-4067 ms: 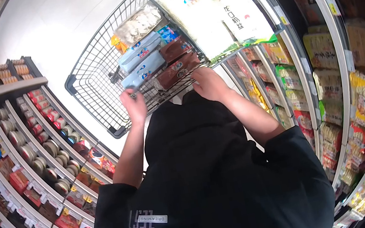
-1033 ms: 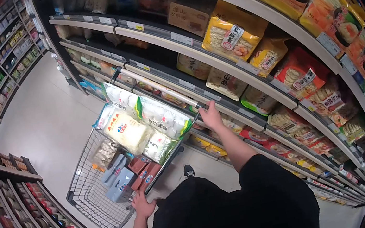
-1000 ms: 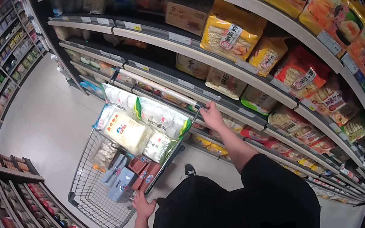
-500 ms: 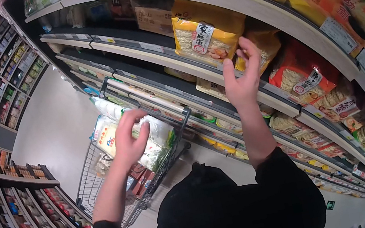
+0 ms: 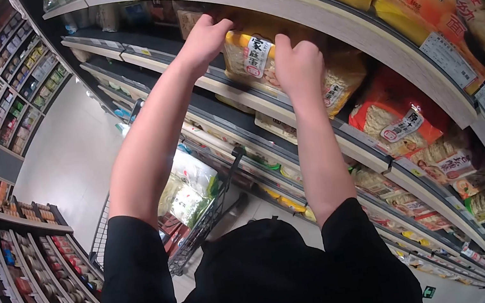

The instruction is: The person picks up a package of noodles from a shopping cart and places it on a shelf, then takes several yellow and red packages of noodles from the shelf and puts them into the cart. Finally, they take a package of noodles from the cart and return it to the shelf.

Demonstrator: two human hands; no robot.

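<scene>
currently left hand and right hand each closed on a top corner of the noodle bag, standing at front of shelf; judged light, crinkly, slippery film, brittle contents, so hold the top seam; upper shelf close overhead, next bag just beside, open aisle behind toward cart.

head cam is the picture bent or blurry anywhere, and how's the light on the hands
Head view: strong fisheye, the shelf edge bows into a curve, with a black ring at the corners. Head view: left hand, right hand and yellow noodle bag are sharp and evenly lit. Head view: the shelf recess behind the bag is in shadow, and the floor is washed out pale.
</scene>
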